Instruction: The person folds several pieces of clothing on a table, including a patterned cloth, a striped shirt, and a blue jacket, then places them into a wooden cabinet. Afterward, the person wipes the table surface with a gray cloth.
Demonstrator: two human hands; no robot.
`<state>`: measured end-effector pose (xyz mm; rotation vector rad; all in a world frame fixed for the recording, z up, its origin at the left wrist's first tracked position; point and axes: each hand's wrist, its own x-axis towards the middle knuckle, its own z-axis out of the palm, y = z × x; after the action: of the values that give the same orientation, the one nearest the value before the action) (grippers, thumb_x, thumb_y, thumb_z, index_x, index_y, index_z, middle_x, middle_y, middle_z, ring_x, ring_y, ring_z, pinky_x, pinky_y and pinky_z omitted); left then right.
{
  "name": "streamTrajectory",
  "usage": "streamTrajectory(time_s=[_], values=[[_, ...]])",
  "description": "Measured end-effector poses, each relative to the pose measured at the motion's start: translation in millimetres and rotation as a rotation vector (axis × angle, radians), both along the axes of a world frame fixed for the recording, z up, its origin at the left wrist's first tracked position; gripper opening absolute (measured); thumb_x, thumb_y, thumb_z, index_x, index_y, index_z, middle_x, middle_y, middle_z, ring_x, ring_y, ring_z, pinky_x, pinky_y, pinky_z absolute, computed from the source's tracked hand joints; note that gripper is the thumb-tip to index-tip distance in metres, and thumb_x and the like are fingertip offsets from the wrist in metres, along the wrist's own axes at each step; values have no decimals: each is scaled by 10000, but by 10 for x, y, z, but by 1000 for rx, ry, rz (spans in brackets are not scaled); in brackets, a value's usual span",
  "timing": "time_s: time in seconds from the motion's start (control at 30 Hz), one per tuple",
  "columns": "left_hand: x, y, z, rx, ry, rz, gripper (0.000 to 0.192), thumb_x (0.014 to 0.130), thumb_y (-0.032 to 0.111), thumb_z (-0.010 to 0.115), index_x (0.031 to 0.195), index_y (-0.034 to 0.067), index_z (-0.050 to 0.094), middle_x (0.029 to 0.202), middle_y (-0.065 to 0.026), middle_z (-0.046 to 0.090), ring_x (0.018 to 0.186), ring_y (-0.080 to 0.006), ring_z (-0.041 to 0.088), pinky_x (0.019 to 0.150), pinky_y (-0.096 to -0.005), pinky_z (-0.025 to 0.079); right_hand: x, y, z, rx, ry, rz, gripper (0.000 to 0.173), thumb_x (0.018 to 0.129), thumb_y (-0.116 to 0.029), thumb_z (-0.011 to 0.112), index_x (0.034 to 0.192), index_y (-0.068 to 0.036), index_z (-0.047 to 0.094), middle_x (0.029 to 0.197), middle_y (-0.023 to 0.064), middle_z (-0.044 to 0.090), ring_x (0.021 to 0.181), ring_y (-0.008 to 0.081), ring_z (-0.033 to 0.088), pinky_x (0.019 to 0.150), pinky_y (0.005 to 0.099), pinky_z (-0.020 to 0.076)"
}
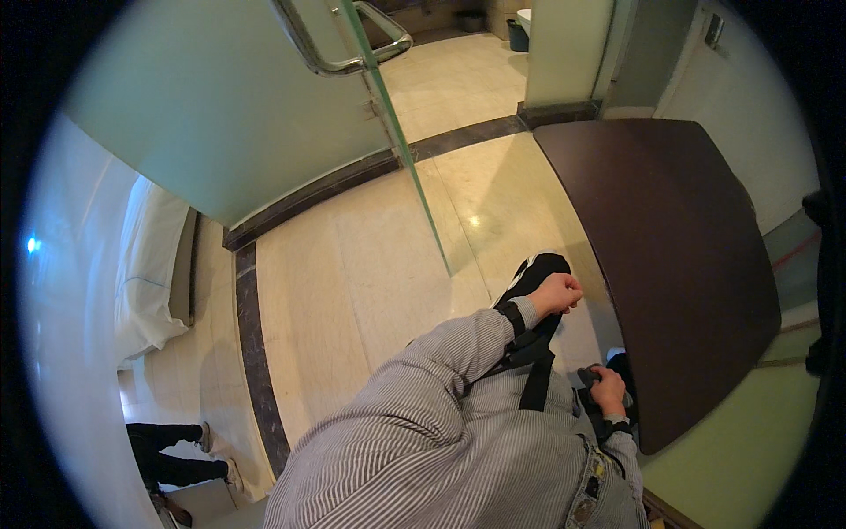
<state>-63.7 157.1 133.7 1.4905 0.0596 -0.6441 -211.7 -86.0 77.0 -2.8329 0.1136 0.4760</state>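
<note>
My left hand (pixel 559 293) is held out in front of my body, above my black shoe (pixel 538 271), its fingers curled in; whether anything small is between them cannot be told. Lower right, my right hand (pixel 609 391) is closed around a dark grey object (pixel 590 376), perhaps cloth or a glove, beside the edge of a dark brown tabletop (pixel 674 264). Black straps (pixel 537 382) hang across the front of my striped grey clothing, and black bands circle both wrists.
A frosted glass door (pixel 403 145) with a metal handle (pixel 330 66) stands open ahead, its edge reaching towards me. Beyond it are a tiled floor and a dark bin (pixel 518 36). A white-covered bed (pixel 155 264) is at left; another person's legs (pixel 178 453) show lower left. A white door (pixel 747 119) stands upper right.
</note>
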Motion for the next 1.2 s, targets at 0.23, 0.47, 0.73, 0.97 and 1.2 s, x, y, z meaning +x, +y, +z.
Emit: streamTrajectory(time_s=[0.23,0.47,0.73,0.97,1.2], values=[[-50,-54,-93,-17,33,1,119,808,151,594,808,35,566,653,-56,584,492,-122,527,422,-261,417,4,22,132,25,-21,28,305,715,-45,612,1004,-121,669,975,141,646,907,333,593,802,439,474],[-13,24,-168,-5,114,-10,143,867,161,566,924,31,553,713,-45,582,570,-116,555,472,-246,460,0,-3,52,29,-65,31,315,692,-27,605,984,-119,681,939,156,650,875,353,598,782,447,479],[-18,1,-186,-39,128,55,98,839,125,557,866,31,545,651,-38,572,510,-108,540,432,-236,449,18,-37,31,55,7,8,300,702,-54,604,984,-127,677,955,153,638,897,355,583,779,459,471],[-21,-2,-220,-46,109,31,119,846,144,564,886,32,555,674,-37,576,533,-112,551,444,-237,457,1,-87,-44,25,-1,22,317,689,-67,628,998,-119,675,970,156,641,905,345,588,794,442,470],[-7,-19,-139,-36,129,27,142,859,170,574,917,41,560,699,-45,582,552,-120,559,458,-247,462,7,-76,-43,0,11,4,320,682,-68,609,991,-118,676,972,139,643,915,339,578,803,436,459]])
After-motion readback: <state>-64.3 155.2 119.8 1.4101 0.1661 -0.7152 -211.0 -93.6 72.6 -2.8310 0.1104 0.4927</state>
